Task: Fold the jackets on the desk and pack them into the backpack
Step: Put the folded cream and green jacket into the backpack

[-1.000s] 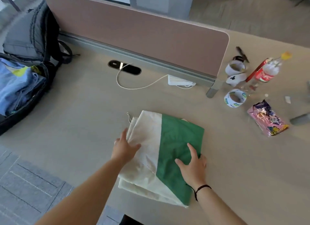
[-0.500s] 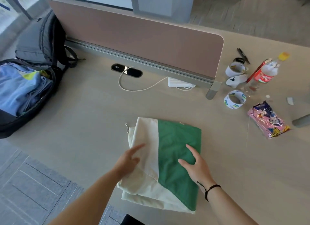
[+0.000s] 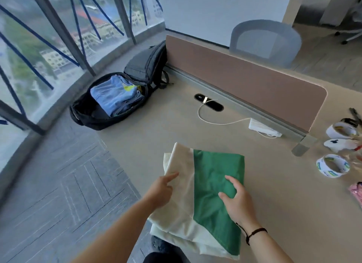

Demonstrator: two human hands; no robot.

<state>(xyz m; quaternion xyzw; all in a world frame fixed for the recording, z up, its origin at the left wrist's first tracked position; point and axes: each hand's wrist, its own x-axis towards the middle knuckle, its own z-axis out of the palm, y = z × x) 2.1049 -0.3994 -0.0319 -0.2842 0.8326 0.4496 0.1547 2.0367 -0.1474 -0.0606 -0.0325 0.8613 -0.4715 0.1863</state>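
A black backpack (image 3: 117, 98) is lying unzipped and spread open at the far left corner of the desk (image 3: 274, 184), well to the left of and beyond the folded jacket (image 3: 203, 194), with its flap leaning against the end of the brown divider panel (image 3: 244, 82). Folded blue clothing (image 3: 115, 98) is sitting inside its main compartment. The cream and green jacket is resting at the near edge of the desk, its lower left corner hanging slightly over the edge. The left hand (image 3: 160, 190) is holding the jacket's cream left edge, fingers tucked at that edge and one finger pointing across the cloth. The right hand (image 3: 238, 202) is lying on the green part, fingers loosely bent and spread, pressing down without grasping. A black cord bracelet (image 3: 252, 233) is circling that wrist. Beyond the jacket, a white cable (image 3: 215, 121) is running from a dark desk grommet (image 3: 208, 102) to a white power strip (image 3: 262, 127) at the foot of the panel. Right of the jacket, tape rolls (image 3: 333, 165) are lying near the desk's right side.
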